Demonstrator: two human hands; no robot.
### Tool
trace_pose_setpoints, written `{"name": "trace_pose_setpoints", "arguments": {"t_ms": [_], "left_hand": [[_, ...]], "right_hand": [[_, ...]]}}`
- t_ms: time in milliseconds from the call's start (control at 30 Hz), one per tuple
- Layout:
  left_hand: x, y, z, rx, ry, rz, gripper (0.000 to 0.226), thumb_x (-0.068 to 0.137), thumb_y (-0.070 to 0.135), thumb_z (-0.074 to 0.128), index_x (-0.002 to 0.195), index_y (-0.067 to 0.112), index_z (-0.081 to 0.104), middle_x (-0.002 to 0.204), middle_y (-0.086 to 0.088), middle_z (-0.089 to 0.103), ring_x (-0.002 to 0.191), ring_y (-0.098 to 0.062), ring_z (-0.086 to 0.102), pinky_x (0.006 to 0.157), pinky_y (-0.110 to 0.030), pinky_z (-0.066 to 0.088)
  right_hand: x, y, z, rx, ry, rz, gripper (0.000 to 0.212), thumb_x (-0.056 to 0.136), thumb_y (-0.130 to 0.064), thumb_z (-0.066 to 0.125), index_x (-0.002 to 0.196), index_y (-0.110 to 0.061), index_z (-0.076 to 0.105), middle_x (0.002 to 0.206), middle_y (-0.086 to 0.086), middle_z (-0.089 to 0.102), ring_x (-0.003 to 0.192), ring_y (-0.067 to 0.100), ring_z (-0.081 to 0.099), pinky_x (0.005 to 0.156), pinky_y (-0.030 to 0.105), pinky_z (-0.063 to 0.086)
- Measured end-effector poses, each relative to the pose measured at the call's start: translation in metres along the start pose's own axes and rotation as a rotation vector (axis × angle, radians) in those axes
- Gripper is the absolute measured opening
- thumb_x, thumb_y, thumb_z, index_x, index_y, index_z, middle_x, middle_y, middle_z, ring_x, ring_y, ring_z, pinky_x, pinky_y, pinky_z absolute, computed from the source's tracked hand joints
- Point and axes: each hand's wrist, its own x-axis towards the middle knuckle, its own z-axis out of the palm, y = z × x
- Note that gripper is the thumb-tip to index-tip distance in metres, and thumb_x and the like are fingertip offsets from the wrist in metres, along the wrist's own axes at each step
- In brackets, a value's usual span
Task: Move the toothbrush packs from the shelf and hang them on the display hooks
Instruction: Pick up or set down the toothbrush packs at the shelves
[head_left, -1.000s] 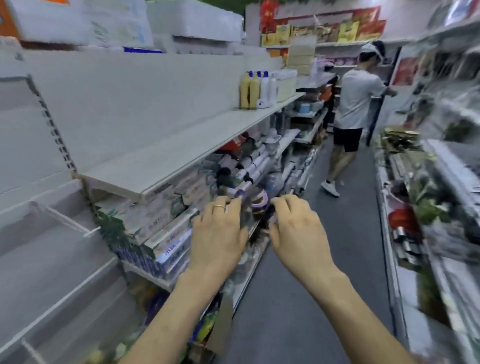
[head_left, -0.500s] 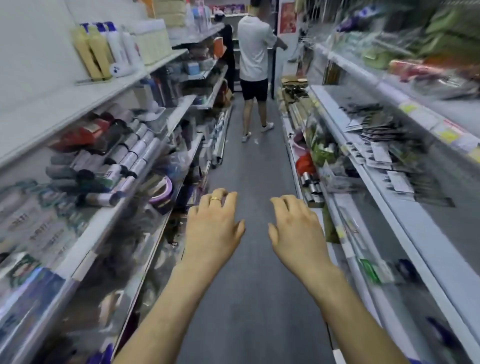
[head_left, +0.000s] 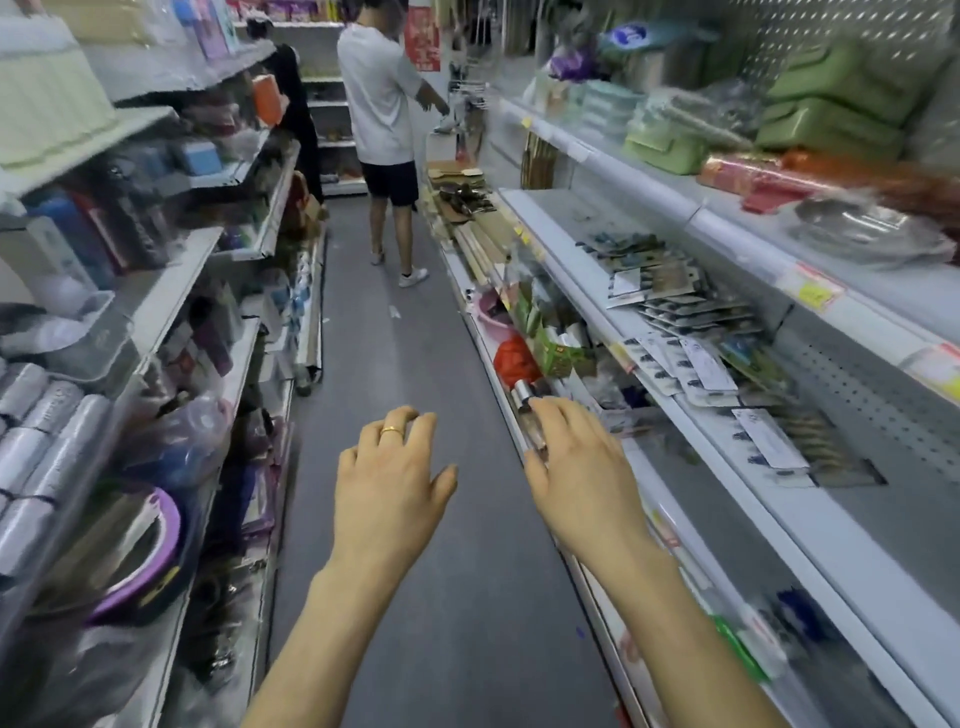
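Mid-aisle, left hand (head_left: 387, 499) and right hand (head_left: 582, 478) hover, grips apart and empty; packs (head_left: 675, 306) sit on the right shelf (head_left: 779, 519), so I'd guess nothing's hung yet.

we see a narrow shop aisle with a grey floor (head_left: 467, 597) running far ahead. white left shelves (head_left: 179, 275) and right shelves (head_left: 810, 525) crowd both sides; perforated pegboard (head_left: 878, 400) backs the right, and a person (head_left: 379, 88) stands far off.

A left hand (head_left: 387, 499) and right hand (head_left: 582, 478) hover side by side over the aisle floor (head_left: 405, 374), between left shelving (head_left: 171, 291) and right shelving (head_left: 571, 218). Packs (head_left: 685, 312) lie on the right middle shelf, rolls (head_left: 47, 415) on the left. Ahead, a person (head_left: 382, 98) stands beside the right shelving.
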Motion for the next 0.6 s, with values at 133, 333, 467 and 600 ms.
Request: {"name": "trace_pose_setpoints", "arguments": {"t_ms": [133,333,467,600], "left_hand": [[0.107,-0.008,0.019,-0.043,-0.004,0.090,0.055,0.085,0.040,0.079,0.133,0.018,0.061,0.138,-0.006,0.060,0.118,-0.036,0.059,0.082,-0.048,0.052],[0.253,-0.007,0.075,-0.065,-0.023,0.239,0.055,0.087,0.041,0.076,0.134,0.019,0.059,0.140,-0.004,0.058,0.119,-0.035,0.059,0.083,-0.047,0.051],[0.353,-0.008,0.116,-0.060,-0.032,0.280,0.052,0.091,0.044,0.072,0.135,0.019,0.058,0.141,-0.004,0.057,0.121,-0.035,0.058,0.084,-0.048,0.051],[0.445,-0.009,0.144,-0.077,-0.042,0.320,0.051,0.093,0.046,0.068,0.137,0.022,0.055,0.142,-0.003,0.054,0.124,-0.034,0.056,0.088,-0.048,0.050]], "right_hand": [[0.084,0.016,0.017,-0.013,0.051,0.108,0.052,0.097,-0.023,0.064,0.146,-0.017,0.049,0.144,0.004,0.054,0.132,0.029,0.051,0.108,0.048,0.046],[0.203,0.062,0.062,-0.029,0.109,0.246,0.050,0.096,-0.021,0.061,0.144,-0.017,0.049,0.139,0.004,0.056,0.129,0.027,0.052,0.105,0.046,0.047],[0.292,0.095,0.098,-0.035,0.085,0.284,0.049,0.098,-0.023,0.064,0.144,-0.016,0.049,0.138,0.006,0.056,0.127,0.031,0.052,0.099,0.048,0.047],[0.378,0.124,0.123,-0.002,0.052,0.317,0.047,0.099,-0.024,0.063,0.144,-0.016,0.049,0.140,0.007,0.054,0.129,0.030,0.052,0.103,0.047,0.048]]}}
